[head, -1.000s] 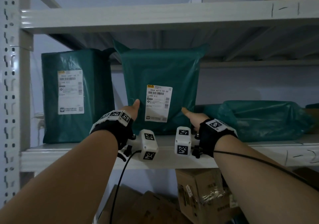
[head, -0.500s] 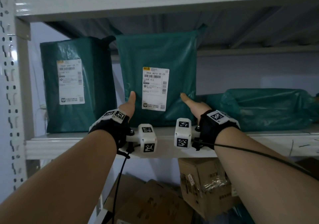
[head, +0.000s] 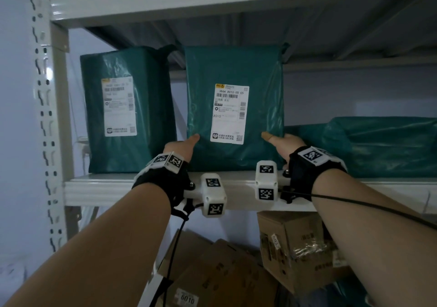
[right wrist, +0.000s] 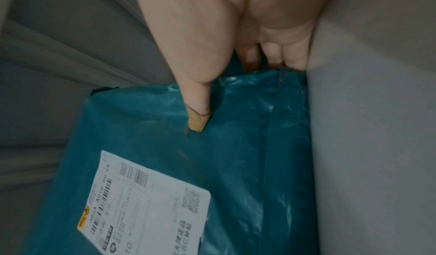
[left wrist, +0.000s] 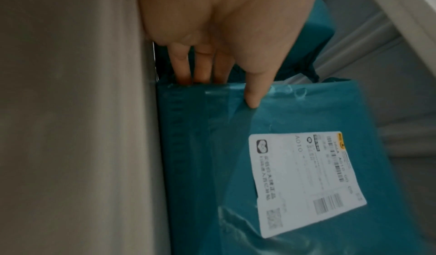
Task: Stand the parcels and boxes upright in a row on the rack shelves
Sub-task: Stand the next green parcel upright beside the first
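Head view, hands [head: 233,144] gripping upright parcel [head: 234,108] edges

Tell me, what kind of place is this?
Probably a parcel storeroom: a metal rack shelf bearing green parcels with shipping labels, and cardboard boxes below.

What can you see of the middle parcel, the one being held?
The middle parcel is a flat teal plastic mailer, glossy and creased, with a white shipping label reading A010 facing out. It stands upright on the shelf, apart from the left parcel. The left hand and right hand grip its lower sides, thumbs on the front.
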Action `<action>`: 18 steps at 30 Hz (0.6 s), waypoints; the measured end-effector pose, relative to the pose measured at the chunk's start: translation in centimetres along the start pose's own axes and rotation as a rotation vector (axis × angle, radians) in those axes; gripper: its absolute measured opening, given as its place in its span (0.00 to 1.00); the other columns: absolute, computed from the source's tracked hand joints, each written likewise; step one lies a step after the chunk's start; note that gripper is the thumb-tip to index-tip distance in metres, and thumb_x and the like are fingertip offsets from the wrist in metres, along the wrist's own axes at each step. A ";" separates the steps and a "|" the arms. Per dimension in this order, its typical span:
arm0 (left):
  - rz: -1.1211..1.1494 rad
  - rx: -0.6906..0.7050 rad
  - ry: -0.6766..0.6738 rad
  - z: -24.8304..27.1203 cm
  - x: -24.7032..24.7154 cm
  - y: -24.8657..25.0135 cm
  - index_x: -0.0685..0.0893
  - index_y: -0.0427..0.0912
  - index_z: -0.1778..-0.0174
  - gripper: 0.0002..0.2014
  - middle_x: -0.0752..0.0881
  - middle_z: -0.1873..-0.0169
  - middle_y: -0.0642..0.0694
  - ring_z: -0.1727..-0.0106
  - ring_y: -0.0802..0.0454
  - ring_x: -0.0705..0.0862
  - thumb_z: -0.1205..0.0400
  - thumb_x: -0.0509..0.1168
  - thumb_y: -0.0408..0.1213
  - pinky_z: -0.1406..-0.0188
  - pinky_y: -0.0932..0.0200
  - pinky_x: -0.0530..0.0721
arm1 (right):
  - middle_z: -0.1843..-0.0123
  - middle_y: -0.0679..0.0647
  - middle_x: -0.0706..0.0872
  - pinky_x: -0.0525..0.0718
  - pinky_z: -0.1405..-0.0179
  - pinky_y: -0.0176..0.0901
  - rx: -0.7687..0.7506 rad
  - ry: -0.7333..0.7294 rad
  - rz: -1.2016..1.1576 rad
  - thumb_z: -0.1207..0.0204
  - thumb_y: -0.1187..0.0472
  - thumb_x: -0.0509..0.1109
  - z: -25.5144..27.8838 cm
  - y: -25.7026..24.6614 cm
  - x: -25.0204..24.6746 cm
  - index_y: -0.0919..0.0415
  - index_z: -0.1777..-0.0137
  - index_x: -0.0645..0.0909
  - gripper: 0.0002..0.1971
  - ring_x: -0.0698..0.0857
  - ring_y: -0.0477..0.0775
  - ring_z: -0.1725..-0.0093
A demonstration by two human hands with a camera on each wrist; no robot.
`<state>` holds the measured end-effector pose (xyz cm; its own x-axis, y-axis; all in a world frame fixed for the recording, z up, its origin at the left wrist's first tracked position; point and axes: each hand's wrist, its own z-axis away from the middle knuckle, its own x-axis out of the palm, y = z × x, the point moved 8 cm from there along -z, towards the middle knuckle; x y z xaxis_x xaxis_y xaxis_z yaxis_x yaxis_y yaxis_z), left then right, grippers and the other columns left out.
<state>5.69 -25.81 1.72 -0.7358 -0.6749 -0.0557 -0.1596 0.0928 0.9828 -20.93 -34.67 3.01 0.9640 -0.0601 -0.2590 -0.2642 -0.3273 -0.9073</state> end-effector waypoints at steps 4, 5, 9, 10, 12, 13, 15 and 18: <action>0.083 -0.026 0.084 0.4 -1.6 -0.3 0.78 0.33 0.64 0.24 0.76 0.72 0.43 0.60 0.43 0.79 0.24 0.66 0.55 0.48 0.54 0.78 | 0.43 0.60 0.85 0.82 0.44 0.49 0.002 -0.007 -0.009 0.28 0.43 0.72 0.3 -0.2 0.5 0.62 0.40 0.82 0.25 0.82 0.59 0.49; 0.096 -0.023 0.097 0.5 -1.9 -0.3 0.77 0.32 0.65 0.24 0.76 0.71 0.43 0.60 0.43 0.79 0.23 0.65 0.55 0.49 0.55 0.77 | 0.44 0.59 0.86 0.83 0.43 0.49 -0.002 -0.005 -0.019 0.29 0.43 0.73 0.4 -0.4 0.7 0.61 0.46 0.84 0.22 0.84 0.59 0.49; 0.139 -0.032 0.149 0.6 -2.9 -0.9 0.80 0.34 0.41 0.23 0.85 0.47 0.37 0.42 0.37 0.82 0.23 0.61 0.49 0.33 0.49 0.78 | 0.42 0.60 0.89 0.84 0.36 0.54 -0.029 -0.048 -0.030 0.32 0.44 0.76 0.8 -1.1 2.7 0.59 0.50 0.85 0.20 0.87 0.62 0.44; 0.142 -0.035 0.183 0.7 -3.3 -1.0 0.80 0.34 0.39 0.23 0.84 0.41 0.36 0.40 0.35 0.82 0.24 0.60 0.46 0.32 0.45 0.78 | 0.41 0.61 0.89 0.84 0.36 0.55 -0.029 -0.061 -0.014 0.33 0.43 0.76 0.9 -1.2 3.2 0.61 0.44 0.85 0.24 0.87 0.63 0.43; 0.159 -0.009 0.256 0.8 -4.0 -1.0 0.81 0.35 0.39 0.21 0.82 0.37 0.32 0.39 0.33 0.82 0.25 0.59 0.40 0.33 0.44 0.79 | 0.40 0.61 0.88 0.84 0.36 0.56 -0.037 -0.069 0.022 0.32 0.42 0.75 1.0 -1.5 3.8 0.62 0.39 0.84 0.28 0.87 0.63 0.41; 0.162 0.017 0.294 1.1 -4.3 -0.8 0.80 0.35 0.40 0.19 0.82 0.37 0.31 0.39 0.33 0.82 0.25 0.59 0.37 0.36 0.46 0.79 | 0.40 0.62 0.88 0.83 0.36 0.56 -0.038 -0.068 0.038 0.32 0.41 0.74 1.2 -1.6 3.9 0.63 0.38 0.83 0.29 0.86 0.64 0.41; 0.164 0.078 0.385 2.1 -4.9 -0.4 0.75 0.37 0.45 0.12 0.81 0.37 0.31 0.42 0.33 0.83 0.24 0.59 0.33 0.46 0.51 0.78 | 0.39 0.62 0.87 0.83 0.35 0.55 -0.032 -0.063 0.060 0.31 0.41 0.73 1.5 -1.7 4.1 0.63 0.37 0.82 0.31 0.86 0.63 0.40; 0.246 0.158 0.480 3.5 -5.3 0.0 0.61 0.43 0.50 0.12 0.80 0.43 0.32 0.47 0.34 0.83 0.23 0.58 0.31 0.58 0.54 0.70 | 0.37 0.61 0.86 0.83 0.35 0.53 -0.025 -0.058 0.084 0.31 0.41 0.74 1.7 -1.7 4.3 0.63 0.35 0.81 0.31 0.86 0.62 0.40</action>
<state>7.31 -19.66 1.39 -0.3879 -0.8734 0.2944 -0.1450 0.3733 0.9163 -16.41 -32.78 2.91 0.9348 -0.0336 -0.3536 -0.3427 -0.3472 -0.8730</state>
